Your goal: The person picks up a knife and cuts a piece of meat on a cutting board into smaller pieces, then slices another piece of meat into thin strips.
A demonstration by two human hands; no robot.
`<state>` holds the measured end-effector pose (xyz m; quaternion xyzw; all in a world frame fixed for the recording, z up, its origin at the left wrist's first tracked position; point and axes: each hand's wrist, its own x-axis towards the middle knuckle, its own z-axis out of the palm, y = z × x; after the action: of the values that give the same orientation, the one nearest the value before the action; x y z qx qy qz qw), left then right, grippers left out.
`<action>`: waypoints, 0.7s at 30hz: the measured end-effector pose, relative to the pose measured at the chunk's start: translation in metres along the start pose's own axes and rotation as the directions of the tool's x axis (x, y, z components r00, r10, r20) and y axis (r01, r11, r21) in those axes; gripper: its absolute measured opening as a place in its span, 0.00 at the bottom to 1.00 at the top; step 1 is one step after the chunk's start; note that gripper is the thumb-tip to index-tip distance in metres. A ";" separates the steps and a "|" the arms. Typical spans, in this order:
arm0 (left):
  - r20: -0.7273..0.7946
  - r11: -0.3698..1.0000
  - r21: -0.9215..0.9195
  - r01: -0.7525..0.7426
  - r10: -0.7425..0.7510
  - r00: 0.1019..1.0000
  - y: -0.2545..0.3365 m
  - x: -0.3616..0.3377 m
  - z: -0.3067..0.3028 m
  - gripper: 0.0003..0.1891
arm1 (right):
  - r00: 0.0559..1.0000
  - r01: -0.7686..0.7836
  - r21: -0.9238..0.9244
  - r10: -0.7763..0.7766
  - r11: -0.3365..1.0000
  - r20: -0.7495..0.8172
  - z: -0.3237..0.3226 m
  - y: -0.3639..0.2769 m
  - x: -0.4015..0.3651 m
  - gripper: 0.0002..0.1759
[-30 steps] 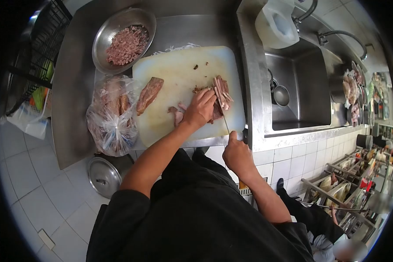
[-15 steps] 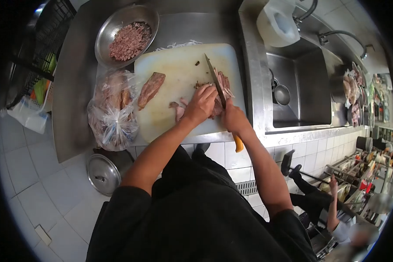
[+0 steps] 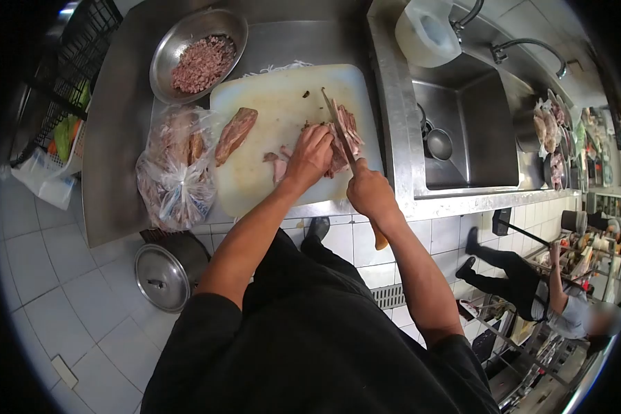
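My right hand (image 3: 371,190) is closed round the handle of a long knife (image 3: 339,131), whose orange-brown butt sticks out below the fist. The blade lies across a piece of meat (image 3: 338,157) on the white cutting board (image 3: 262,183). My left hand (image 3: 310,153) presses on this meat with curled fingers, just left of the blade. To the right of the blade lie cut meat strips (image 3: 348,124). Pale scraps (image 3: 277,165) rest beside my left wrist. A larger meat chunk (image 3: 237,136) sits at the board's left side, apart from both hands.
A steel bowl (image 3: 160,76) of chopped meat and a plastic bag (image 3: 179,172) of meat stand left of the board. On the right is a sink (image 3: 469,131) with a ladle (image 3: 439,143). A lidded pot (image 3: 160,276) stands below. Another person (image 3: 531,283) holds a long-handled tool.
My left fingers have drawn back slightly from the blade, showing more meat between. My right hand still grips the knife. The other person has moved in the aisle, and the view has shifted slightly.
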<state>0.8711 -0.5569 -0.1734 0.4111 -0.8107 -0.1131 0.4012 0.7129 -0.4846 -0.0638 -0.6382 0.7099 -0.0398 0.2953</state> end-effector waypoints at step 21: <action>0.031 1.000 0.014 -0.008 0.008 1.000 -0.003 0.001 0.002 0.17 | 0.984 -0.061 -0.022 0.064 0.998 0.168 -0.021 -0.004 -0.060 0.16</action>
<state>0.8708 -0.5604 -0.1759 0.4091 -0.8191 -0.1120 0.3863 0.7074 -0.4365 -0.0227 -0.6190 0.7023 0.0295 0.3502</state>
